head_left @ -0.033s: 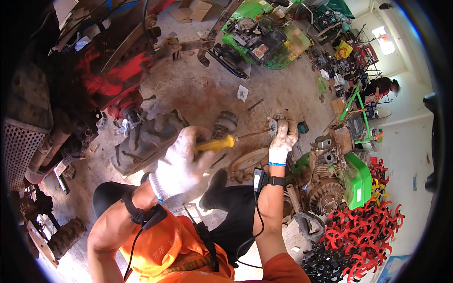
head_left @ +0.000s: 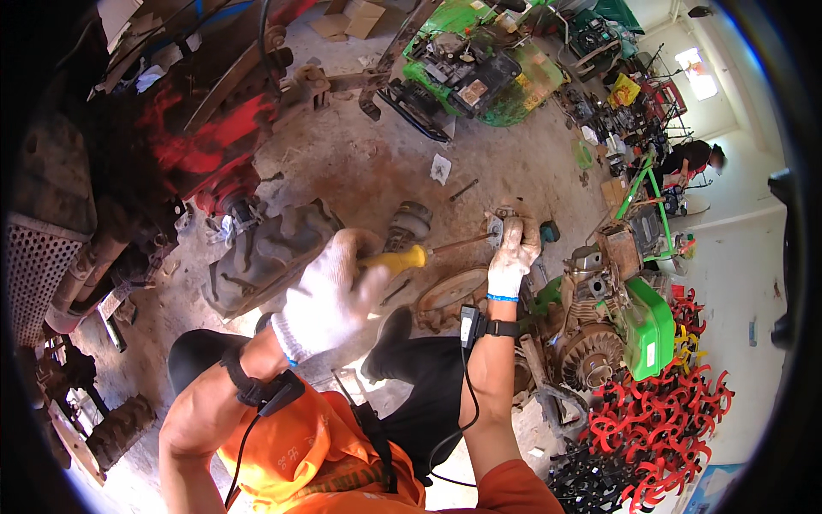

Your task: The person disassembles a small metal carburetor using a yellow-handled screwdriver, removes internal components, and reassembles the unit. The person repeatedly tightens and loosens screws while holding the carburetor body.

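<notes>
My left hand point(head_left: 328, 289), in a white work glove, is wrapped round the yellow handle of a screwdriver point(head_left: 401, 259); its fingers look blurred by motion. The thin shaft runs to the right, its tip against a small metal part point(head_left: 495, 228). My right hand point(head_left: 516, 248), in a glove dirty at the fingertips, pinches that part from the right and partly hides it. Below the shaft a rusty round wheel point(head_left: 449, 298) lies on the floor. A dark cylindrical part point(head_left: 409, 224) sits behind the handle.
A chunky tyre point(head_left: 270, 257) lies left of my left hand. Red machinery point(head_left: 205, 128) fills the far left. An engine with a green tank point(head_left: 651, 330) stands at right, above a pile of red curved blades point(head_left: 664, 420). A green machine point(head_left: 479, 77) stands farther off; another person point(head_left: 689, 158) bends at far right.
The fingers of my left hand have shifted slightly on the screwdriver's handle. My right hand and the metal part stay where they were.
</notes>
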Available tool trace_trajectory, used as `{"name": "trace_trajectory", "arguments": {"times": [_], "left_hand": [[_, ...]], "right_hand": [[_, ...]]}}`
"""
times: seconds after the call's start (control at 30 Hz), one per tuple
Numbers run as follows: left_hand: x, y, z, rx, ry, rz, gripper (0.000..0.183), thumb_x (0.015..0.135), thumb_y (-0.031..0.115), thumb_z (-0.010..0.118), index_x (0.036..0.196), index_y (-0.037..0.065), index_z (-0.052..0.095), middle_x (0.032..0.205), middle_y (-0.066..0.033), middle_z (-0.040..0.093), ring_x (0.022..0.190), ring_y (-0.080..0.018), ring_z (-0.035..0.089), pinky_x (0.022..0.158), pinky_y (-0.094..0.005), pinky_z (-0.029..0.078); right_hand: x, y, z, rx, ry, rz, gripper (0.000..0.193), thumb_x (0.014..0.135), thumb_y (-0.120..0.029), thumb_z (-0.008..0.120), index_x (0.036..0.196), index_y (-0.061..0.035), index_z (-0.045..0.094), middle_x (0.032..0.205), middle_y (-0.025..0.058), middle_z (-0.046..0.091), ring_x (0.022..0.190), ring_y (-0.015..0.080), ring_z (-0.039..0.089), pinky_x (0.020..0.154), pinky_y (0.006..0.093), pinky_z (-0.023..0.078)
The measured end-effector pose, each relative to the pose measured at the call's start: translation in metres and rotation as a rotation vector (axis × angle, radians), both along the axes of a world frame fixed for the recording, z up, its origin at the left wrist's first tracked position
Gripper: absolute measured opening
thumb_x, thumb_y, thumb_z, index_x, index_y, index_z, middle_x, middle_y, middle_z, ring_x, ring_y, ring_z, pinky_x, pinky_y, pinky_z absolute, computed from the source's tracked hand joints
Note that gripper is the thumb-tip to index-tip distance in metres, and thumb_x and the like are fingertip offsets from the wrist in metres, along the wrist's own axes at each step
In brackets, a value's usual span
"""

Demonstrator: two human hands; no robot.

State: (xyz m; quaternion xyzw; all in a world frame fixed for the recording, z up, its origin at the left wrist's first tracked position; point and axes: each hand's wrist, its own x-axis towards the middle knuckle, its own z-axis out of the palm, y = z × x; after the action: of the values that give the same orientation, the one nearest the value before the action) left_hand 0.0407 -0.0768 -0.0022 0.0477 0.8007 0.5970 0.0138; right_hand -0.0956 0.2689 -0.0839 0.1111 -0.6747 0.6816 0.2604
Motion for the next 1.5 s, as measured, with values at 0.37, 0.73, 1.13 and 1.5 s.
{"name": "trace_trajectory", "arguments": {"times": [0.37, 0.73, 1.13, 1.5], "left_hand": [[-0.001, -0.004, -0.013, 0.043, 0.016, -0.019, 0.038, 0.111, 0.025, 0.065, 0.139, 0.0, 0.058, 0.113, -0.0166, 0.071, 0.1, -0.0244, 0.071, 0.091, -0.0385, 0.057], [0.001, 0.002, -0.002, 0.044, -0.013, 0.004, 0.035, 0.112, 0.029, 0.064, 0.13, 0.0, 0.063, 0.103, -0.0222, 0.076, 0.098, -0.0323, 0.077, 0.089, -0.0418, 0.059], [-0.003, -0.006, -0.005, 0.054, -0.102, -0.089, 0.05, 0.105, 0.026, 0.073, 0.143, 0.0, 0.052, 0.109, -0.0142, 0.072, 0.099, -0.0239, 0.072, 0.09, -0.0382, 0.058], [-0.009, -0.006, -0.016, 0.314, -0.513, -0.066, 0.043, 0.106, 0.034, 0.069, 0.132, 0.0, 0.062, 0.106, -0.0225, 0.076, 0.098, -0.031, 0.077, 0.088, -0.042, 0.059]], "right_hand": [[-0.003, 0.006, -0.003, -0.002, 0.044, 0.006, 0.039, 0.11, -0.028, 0.075, 0.134, 0.0034, 0.074, 0.099, 0.0013, 0.069, 0.088, 0.0121, 0.061, 0.099, 0.0522, 0.065], [-0.003, 0.014, -0.008, -0.013, 0.05, -0.043, 0.042, 0.111, -0.032, 0.072, 0.131, 0.0046, 0.073, 0.111, 0.0097, 0.076, 0.098, 0.0178, 0.069, 0.099, 0.0508, 0.066], [-0.002, 0.016, -0.008, -0.011, 0.028, -0.052, 0.063, 0.104, -0.047, 0.079, 0.135, 0.0067, 0.07, 0.118, 0.0153, 0.077, 0.105, 0.0208, 0.072, 0.101, 0.0556, 0.065], [-0.001, 0.007, -0.004, -0.034, 0.074, -0.002, 0.058, 0.105, -0.046, 0.079, 0.132, 0.0054, 0.073, 0.108, 0.0087, 0.075, 0.101, 0.0194, 0.068, 0.099, 0.0531, 0.065]]}}
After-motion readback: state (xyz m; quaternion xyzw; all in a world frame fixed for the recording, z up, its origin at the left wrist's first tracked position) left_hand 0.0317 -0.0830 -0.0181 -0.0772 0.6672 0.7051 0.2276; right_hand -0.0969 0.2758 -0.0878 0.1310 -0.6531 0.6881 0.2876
